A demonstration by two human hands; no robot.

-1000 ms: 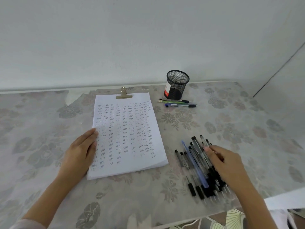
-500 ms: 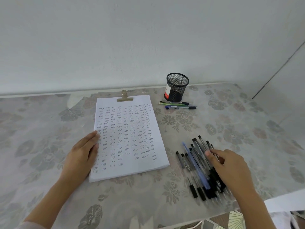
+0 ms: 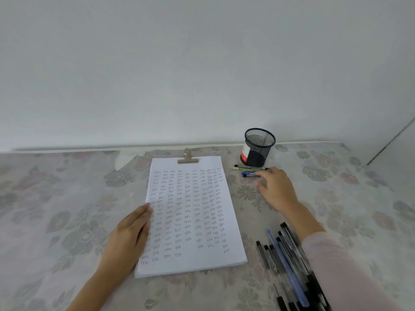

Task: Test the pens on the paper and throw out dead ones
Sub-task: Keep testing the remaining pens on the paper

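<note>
A clipped stack of white paper (image 3: 193,212) covered in small test marks lies in the middle of the table. My left hand (image 3: 129,234) rests flat on its left edge. My right hand (image 3: 277,189) is blurred, its fingers spread, at the right ends of a green pen (image 3: 246,169) and a blue pen (image 3: 249,174) lying in front of a black mesh pen cup (image 3: 258,147). I cannot tell whether it touches them. A pile of several black and blue pens (image 3: 289,265) lies at the lower right, partly hidden by my right sleeve.
The table wears a floral cloth (image 3: 56,209) and stands against a white wall (image 3: 179,63). A gold clip (image 3: 187,158) holds the paper at its top edge. A wall corner (image 3: 390,142) stands at the far right.
My right hand left the pen pile at the lower right and moved up to the two pens beside the cup. My left hand stayed on the paper. The camera tilted upward.
</note>
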